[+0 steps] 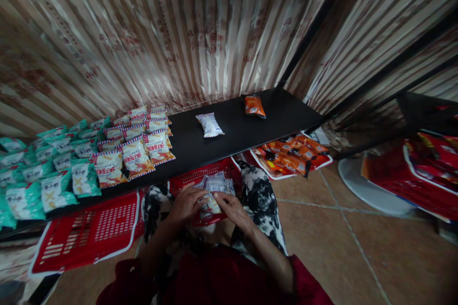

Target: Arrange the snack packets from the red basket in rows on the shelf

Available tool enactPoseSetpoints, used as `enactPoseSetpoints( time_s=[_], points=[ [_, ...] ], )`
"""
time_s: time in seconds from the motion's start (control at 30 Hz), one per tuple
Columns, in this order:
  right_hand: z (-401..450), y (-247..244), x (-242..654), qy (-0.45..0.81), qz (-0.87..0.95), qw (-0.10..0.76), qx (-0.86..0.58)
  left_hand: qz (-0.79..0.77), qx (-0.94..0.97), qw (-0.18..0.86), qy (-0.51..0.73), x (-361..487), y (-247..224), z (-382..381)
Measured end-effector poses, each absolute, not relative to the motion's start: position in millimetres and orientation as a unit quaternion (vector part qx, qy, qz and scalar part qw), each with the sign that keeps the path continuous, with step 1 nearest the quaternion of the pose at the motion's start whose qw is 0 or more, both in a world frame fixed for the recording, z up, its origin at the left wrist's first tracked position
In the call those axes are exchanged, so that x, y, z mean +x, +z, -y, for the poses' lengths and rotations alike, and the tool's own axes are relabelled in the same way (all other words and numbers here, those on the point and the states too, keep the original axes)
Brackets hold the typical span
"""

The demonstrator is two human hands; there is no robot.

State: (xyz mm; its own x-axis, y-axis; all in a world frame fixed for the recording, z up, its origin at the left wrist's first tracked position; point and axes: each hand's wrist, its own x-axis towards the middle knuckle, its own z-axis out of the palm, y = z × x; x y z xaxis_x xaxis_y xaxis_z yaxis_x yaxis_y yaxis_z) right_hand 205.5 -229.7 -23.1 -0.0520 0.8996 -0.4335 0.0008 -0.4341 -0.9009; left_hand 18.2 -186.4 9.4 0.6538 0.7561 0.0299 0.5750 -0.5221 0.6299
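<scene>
Left grip and right grip in a pinch on one snack packet, at the red basket.

Exposure: dim overall, corners darkest | Light: palest on lower folds of curtain, satin sheen; source direction unclear | Shadow: dark patch at curtain's top centre; shirt sinks into gloom | Focus: packets soft; right-hand basket smeared | Lens: wide-angle, edges stretched

A dark red top is worn with black-and-white blotchy trousers.
</scene>
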Motion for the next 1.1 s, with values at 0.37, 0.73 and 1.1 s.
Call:
enactPoseSetpoints(
  time_s=[0.37, 0.73, 1.1],
  points=[
    [235, -16, 213, 0.601, 0.494, 0.347, -0.524, -0.423, 0.850, 0.279, 0.143, 22, 8, 180],
    [233, -19, 202, 0.657, 0.408, 0.363, -0.520, -0.486, 0.784, 0.366, 0.127, 18, 19, 172],
    [231, -10, 198, 0.676, 0.295, 0.404, -0.541, -0.506, 0.536, 0.611, 0.288, 13, 5, 174]
  ],
)
